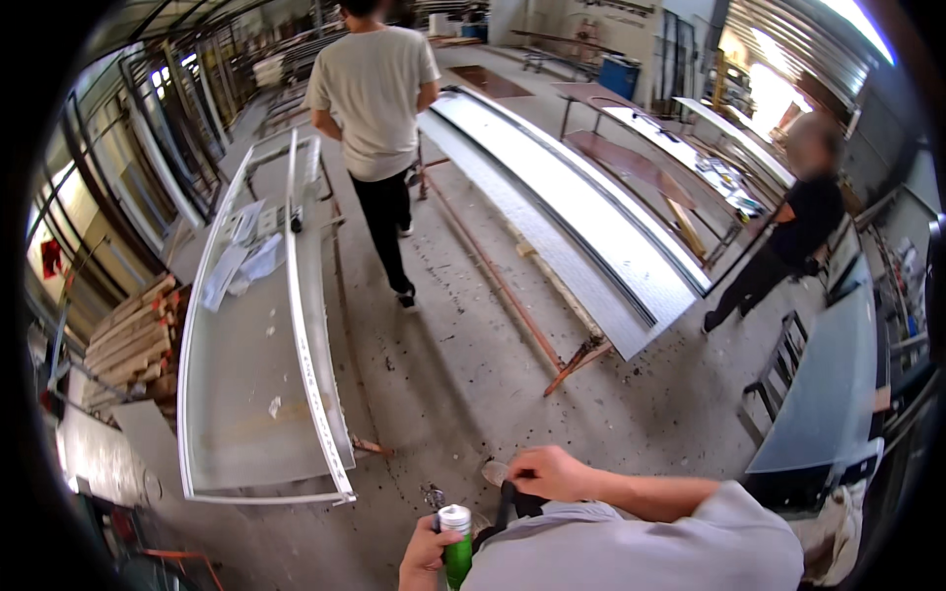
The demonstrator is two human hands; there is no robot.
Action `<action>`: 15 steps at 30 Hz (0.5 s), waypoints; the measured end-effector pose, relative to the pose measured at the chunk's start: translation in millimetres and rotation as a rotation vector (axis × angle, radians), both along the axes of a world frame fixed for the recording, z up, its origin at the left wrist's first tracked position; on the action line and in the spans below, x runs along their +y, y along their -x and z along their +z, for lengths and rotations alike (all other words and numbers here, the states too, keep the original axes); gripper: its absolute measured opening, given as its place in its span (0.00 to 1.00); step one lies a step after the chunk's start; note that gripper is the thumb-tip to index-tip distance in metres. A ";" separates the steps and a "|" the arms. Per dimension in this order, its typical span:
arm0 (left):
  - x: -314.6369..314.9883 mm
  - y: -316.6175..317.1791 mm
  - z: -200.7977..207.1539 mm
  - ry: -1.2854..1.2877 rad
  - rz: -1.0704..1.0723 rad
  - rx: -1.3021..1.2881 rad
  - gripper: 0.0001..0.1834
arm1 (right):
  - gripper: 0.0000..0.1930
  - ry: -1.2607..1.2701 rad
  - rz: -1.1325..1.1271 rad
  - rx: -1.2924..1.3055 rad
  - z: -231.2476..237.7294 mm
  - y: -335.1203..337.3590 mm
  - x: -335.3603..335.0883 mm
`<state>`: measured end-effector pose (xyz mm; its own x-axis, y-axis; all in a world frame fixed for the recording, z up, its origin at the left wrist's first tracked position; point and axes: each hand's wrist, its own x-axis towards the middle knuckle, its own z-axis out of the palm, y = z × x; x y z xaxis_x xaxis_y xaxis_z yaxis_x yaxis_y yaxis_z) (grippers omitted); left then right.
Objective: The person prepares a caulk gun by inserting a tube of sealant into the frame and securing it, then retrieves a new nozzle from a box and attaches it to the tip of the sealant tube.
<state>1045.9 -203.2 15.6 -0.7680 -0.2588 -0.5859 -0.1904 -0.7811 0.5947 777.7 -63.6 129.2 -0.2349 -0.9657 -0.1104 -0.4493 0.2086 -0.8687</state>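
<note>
Low in the head view, my left hand (424, 552) is closed around a green cylinder (456, 558) with a whitish, silvery top end. It could be a can or a cartridge; its lower part is cut off by the lower edge. My right hand (548, 476) is bent in front of my body with its fingers curled together. Beside those fingers a dark strip or handle (506, 504) hangs down, and I cannot make out what it belongs to. A small clear, roundish thing (495, 473) shows just left of the fingertips, held or behind them, I cannot tell.
A white-framed glass panel (236, 394) lies on supports at the left, papers (258, 261) on it. A long white panel (591, 251) rests on reddish trestles (493, 281). One person (370, 98) stands ahead, back turned; another (803, 217) stands right, near leaning glass (823, 379).
</note>
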 end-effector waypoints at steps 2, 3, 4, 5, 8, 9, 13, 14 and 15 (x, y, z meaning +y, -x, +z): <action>-6.4 17.3 -4.4 0.068 -0.221 0.017 0.19 | 0.08 -0.093 -0.286 0.016 2.6 -12.7 56.4; -11.2 30.0 1.3 0.071 -0.324 0.029 0.18 | 0.08 -0.185 -0.413 -0.015 8.0 -21.9 80.8; -13.1 43.3 6.3 0.130 -0.431 0.066 0.18 | 0.08 -0.272 -0.543 -0.051 12.8 -31.3 103.8; -13.4 56.5 4.6 0.202 -0.524 0.108 0.17 | 0.09 -0.283 -0.626 -0.060 14.6 -40.6 124.6; -2.6 102.0 20.5 0.199 -0.725 0.135 0.14 | 0.09 -0.310 -0.860 -0.141 5.4 -70.1 173.3; 5.4 118.7 24.1 0.252 -0.794 0.178 0.13 | 0.09 -0.321 -0.934 -0.173 2.5 -78.3 185.0; 56.7 171.5 38.1 0.393 -1.055 0.256 0.11 | 0.09 -0.228 -1.130 -0.291 -8.1 -97.0 224.3; 71.1 183.6 40.9 0.424 -1.114 0.272 0.11 | 0.08 -0.196 -1.165 -0.328 -15.3 -99.0 236.8; 87.0 197.1 44.8 0.399 -1.172 0.279 0.12 | 0.08 -0.164 -1.199 -0.366 -20.9 -98.0 250.2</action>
